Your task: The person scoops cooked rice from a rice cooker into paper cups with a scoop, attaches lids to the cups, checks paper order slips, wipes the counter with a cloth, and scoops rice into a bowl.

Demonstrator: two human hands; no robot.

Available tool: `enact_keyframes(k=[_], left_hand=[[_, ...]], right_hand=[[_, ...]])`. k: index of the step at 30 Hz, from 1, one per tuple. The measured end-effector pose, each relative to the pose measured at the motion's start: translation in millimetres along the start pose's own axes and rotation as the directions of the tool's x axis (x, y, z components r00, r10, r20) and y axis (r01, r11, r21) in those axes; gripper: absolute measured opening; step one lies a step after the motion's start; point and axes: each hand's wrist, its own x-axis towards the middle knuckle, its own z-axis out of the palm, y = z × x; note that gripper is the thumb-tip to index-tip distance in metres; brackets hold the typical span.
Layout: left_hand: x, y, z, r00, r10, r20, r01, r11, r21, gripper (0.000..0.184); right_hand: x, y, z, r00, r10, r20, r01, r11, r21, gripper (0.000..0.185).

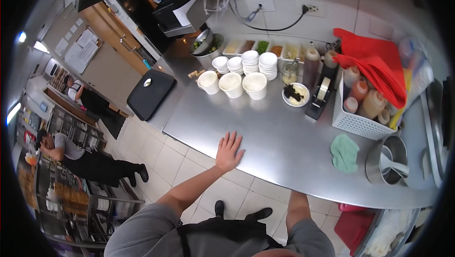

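Observation:
My left hand [229, 152] lies flat near the front edge of the steel counter [279, 157], fingers stretched out and holding nothing. My right forearm [297, 209] reaches under the counter's front edge, which hides my right hand. Beyond my left hand stand three white tubs [231, 85] in a row, with stacks of small white cups [250, 63] behind them. Right of the tubs is a white bowl [295, 100] of pale and black food. A tape dispenser [320, 97] stands beside this bowl.
A white basket [362, 127] of sauce bottles, a red cloth [369, 63], a green cloth [344, 153] and a metal pot [377, 160] with utensils occupy the right. A black tray [150, 95] sits left. Two people [90, 162] stand further left. A red container [353, 228] is below.

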Motion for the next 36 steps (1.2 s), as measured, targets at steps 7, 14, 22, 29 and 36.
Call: enact_keyframes(k=[7,14,22,29,36], left_hand=[[0.9,-0.9,-5.1,1.000,0.004,0.011,-0.004,1.000,-0.027,0.052],[1.3,-0.8,-8.2,1.000,0.011,0.013,-0.011,0.999,-0.036,0.052],[1.2,-1.5,-7.3,1.000,0.012,-0.007,-0.012,0.999,-0.052,0.050],[2.3,-0.8,-8.8,1.000,0.010,-0.005,-0.010,0.999,-0.047,0.050],[2.5,-0.9,-7.0,1.000,0.017,-0.001,-0.017,0.999,-0.038,0.051]], right_hand=[[2.0,-1.8,1.5,0.995,0.095,0.026,-0.097,0.992,0.084,0.014],[0.2,-1.2,0.2,0.985,0.164,0.047,-0.170,0.967,0.187,0.015],[1.3,-0.4,-0.1,0.973,0.223,0.063,-0.231,0.917,0.327,0.015],[1.7,0.6,-0.9,0.959,0.274,0.075,-0.277,0.846,0.456,0.015],[0.7,0.1,-1.5,0.941,0.323,0.102,-0.319,0.742,0.590,0.016]])
